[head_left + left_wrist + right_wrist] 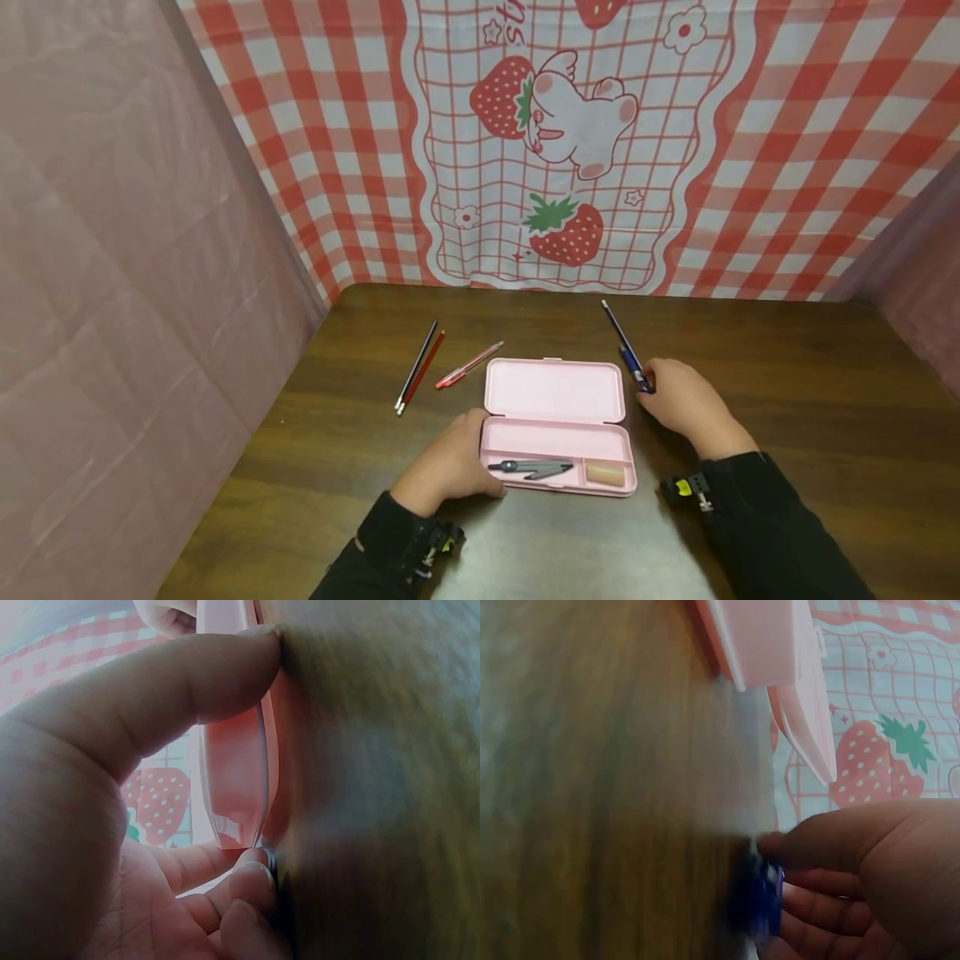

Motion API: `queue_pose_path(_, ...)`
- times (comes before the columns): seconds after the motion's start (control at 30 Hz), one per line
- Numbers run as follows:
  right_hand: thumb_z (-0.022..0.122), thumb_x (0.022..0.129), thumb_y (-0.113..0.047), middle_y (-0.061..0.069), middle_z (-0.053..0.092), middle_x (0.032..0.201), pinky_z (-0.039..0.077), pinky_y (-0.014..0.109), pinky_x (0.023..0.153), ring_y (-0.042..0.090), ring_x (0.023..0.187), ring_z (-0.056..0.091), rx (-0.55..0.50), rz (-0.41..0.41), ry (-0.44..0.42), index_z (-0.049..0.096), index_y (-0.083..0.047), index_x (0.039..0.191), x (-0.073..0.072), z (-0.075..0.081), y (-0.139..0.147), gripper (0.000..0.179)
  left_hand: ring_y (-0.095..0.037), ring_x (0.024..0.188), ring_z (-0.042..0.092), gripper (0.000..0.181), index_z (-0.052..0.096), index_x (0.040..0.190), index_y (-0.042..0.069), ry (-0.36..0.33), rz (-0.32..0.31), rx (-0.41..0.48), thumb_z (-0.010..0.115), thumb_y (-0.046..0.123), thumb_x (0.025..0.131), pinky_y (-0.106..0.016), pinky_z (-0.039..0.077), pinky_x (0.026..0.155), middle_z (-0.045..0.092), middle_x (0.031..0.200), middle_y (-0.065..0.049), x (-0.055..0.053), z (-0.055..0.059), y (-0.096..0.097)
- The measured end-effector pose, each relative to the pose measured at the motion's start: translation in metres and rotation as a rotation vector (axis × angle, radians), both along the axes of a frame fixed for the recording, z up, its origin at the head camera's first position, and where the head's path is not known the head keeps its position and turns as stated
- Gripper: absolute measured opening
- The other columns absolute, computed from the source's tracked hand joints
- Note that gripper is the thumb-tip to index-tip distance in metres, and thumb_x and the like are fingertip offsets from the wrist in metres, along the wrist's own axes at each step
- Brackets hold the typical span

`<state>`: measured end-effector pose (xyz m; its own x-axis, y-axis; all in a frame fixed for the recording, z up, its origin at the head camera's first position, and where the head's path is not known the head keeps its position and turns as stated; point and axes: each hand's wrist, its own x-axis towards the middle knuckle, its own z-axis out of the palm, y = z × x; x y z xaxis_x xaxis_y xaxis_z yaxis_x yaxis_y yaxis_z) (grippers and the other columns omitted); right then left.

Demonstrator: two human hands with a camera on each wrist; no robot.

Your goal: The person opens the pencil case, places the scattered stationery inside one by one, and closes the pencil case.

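Right hand [686,406]: fingers pinching blue pen [633,367], barrel extending ahead of them; likely light, stiff, slick; best held mid-barrel. Left hand [452,460]: fingers gripping end of pencil case [555,437], probably rigid.

The right-wrist view blurs the blue pen [757,904] and crops the pink case [761,641] (at the top).

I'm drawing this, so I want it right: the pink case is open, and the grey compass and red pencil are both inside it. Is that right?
Not quite: the red pencil lies on the table, outside the case, as the head view shows. The pink case is open, with the grey compass inside.
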<state>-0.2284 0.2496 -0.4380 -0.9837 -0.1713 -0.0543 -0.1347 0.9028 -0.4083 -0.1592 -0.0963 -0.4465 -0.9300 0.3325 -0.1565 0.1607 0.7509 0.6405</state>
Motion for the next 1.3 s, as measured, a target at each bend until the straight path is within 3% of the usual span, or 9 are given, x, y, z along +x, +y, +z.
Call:
queue_pose_path(0.1,0.072,0.088,-0.012,0.016,0.063,0.091,0.05,0.054,0.076,0.03,0.08,0.057,0.005,0.005,0.008,0.062,0.009,0.111,-0.003,-0.002,0.001,0.033,-0.025,0.098,0.056,0.096,0.051,0.134,0.001,0.001,-0.003,-0.007,0.1,0.025,0.055,-0.046,0.049,0.089,0.058,0.115,-0.01,0.0,0.0,0.0)
queue_pose_path(0.23,0.072,0.085,-0.013,0.014,0.062,0.089,0.049,0.05,0.074,0.03,0.079,0.056,0.01,0.003,-0.042,0.061,0.006,0.105,-0.004,-0.002,0.001,0.03,-0.025,0.098,0.056,0.096,0.05,0.134,0.0,0.0,-0.005,-0.007,0.1,0.024,0.055,-0.046,0.049,0.09,0.058,0.116,-0.01,0.0,-0.001,0.0)
queue_pose_path(0.53,0.064,0.089,-0.009,0.017,0.056,0.09,0.046,0.046,0.07,0.031,0.08,0.053,-0.042,-0.014,-0.08,0.052,0.006,0.104,0.0,0.0,0.001,0.024,-0.025,0.099,0.056,0.097,0.05,0.135,0.0,-0.001,-0.007,-0.012,0.1,0.024,0.055,-0.046,0.049,0.09,0.058,0.116,-0.011,-0.001,0.0,0.002)
queue_pose_path(0.8,0.06,0.1,-0.014,0.014,0.061,0.088,0.046,0.043,0.065,0.028,0.073,0.054,-0.035,-0.023,-0.011,0.055,0.006,0.108,0.009,0.014,0.001,0.022,-0.025,0.098,0.056,0.096,0.051,0.134,0.0,0.004,-0.007,-0.014,0.1,0.024,0.055,-0.046,0.049,0.09,0.058,0.115,-0.011,0.0,0.0,0.001)
queue_pose_path(1.3,0.058,0.103,-0.019,0.01,0.062,0.088,0.045,0.041,0.062,0.025,0.072,0.054,-0.037,-0.009,0.083,0.059,0.002,0.112,0.023,0.041,-0.013,0.023,-0.026,0.099,0.056,0.096,0.05,0.135,0.0,-0.005,-0.003,-0.025,0.1,0.026,0.057,-0.047,0.049,0.091,0.058,0.116,-0.011,0.0,0.001,0.001)
